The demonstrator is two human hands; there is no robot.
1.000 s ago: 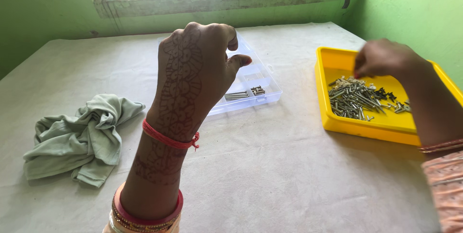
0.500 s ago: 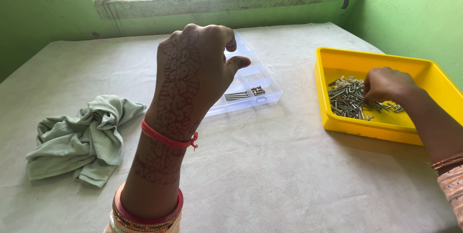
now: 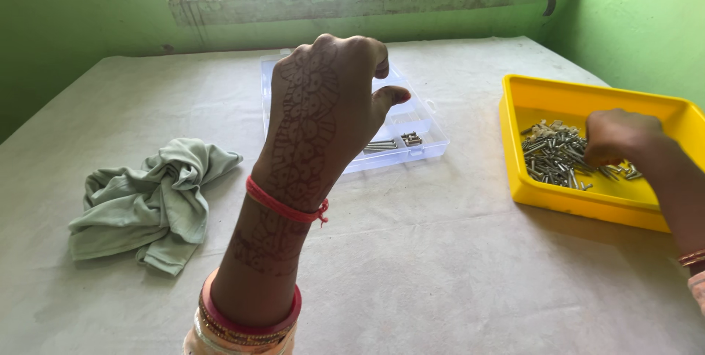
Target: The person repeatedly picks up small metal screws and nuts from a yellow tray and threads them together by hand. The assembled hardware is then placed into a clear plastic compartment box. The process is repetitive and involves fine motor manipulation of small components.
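Observation:
My left hand is raised in mid-air above a clear plastic compartment box, back of the hand toward me, fingers curled with the thumb tip near the forefinger; anything between them is hidden. The box holds a few metal screws in its near compartments. My right hand reaches into a yellow tray at the right, fingers closed down on a pile of metal screws. Whether it grips any is hidden.
A crumpled pale green cloth lies at the left on the cloth-covered table. A concrete window ledge runs along the back, with green walls on the left and right.
My right hand came down from above the tray's far edge into the screw pile. My left hand has stayed raised over the clear box.

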